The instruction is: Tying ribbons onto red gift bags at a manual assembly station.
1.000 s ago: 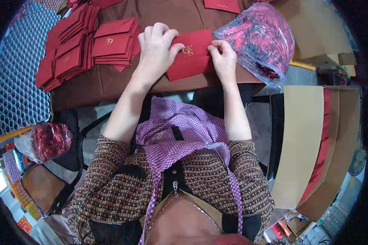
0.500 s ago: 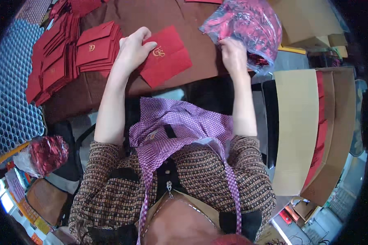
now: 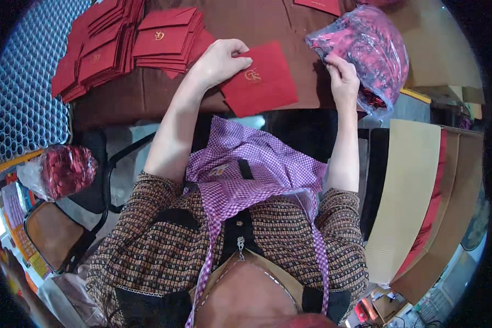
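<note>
Pinching a red envelope (image 3: 259, 82), left hand (image 3: 218, 61) fingers; right hand (image 3: 341, 79) fingers half-hidden, gripping plastic bag (image 3: 366, 46)

Red envelope (image 3: 259, 82): matt paper, gold foil emblem, smooth. Stacked envelopes (image 3: 120, 46): same matt red paper. Bag (image 3: 366, 49): clear glossy plastic, crinkled. Tabletop (image 3: 147, 93): brown, matt. Apron (image 3: 251, 169): checked purple woven cloth. Boxes (image 3: 404, 191): plain matt cardboard.
</note>
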Demonstrator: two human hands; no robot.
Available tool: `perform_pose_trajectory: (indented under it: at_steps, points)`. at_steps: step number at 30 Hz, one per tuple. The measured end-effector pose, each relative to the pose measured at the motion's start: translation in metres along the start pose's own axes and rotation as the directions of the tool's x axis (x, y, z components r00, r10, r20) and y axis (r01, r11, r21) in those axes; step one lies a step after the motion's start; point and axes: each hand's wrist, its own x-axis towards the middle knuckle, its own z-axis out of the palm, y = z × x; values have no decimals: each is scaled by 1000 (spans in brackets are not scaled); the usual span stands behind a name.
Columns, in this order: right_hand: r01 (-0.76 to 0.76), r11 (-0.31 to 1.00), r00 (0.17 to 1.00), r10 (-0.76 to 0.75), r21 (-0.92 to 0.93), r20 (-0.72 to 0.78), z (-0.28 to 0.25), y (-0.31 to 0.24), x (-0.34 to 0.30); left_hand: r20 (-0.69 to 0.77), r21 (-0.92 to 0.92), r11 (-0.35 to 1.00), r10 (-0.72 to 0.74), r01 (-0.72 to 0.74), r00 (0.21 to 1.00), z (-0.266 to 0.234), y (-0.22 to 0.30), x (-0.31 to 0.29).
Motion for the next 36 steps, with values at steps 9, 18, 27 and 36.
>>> perform_pose_trajectory:
  at_steps: [9, 18, 27, 36]
  points:
    - [-206, 979, 979, 205, 11, 17, 4, 3, -4, -24, -158, 987, -18, 14, 1000, 20, -14, -3]
    - [-169, 909, 985, 150, 380, 81, 8, -60, -9, 30, -88, 994, -57, 59, 998, 30, -30, 4]
    - [-143, 974, 989, 133, 176, 68, 60, -106, -29, 24, -32, 998, -46, 47, 999, 36, -32, 7]
    - [-257, 949, 966, 249, 185, 67, 73, -102, -32, -30, 119, 990, -72, 75, 997, 39, -15, 2]
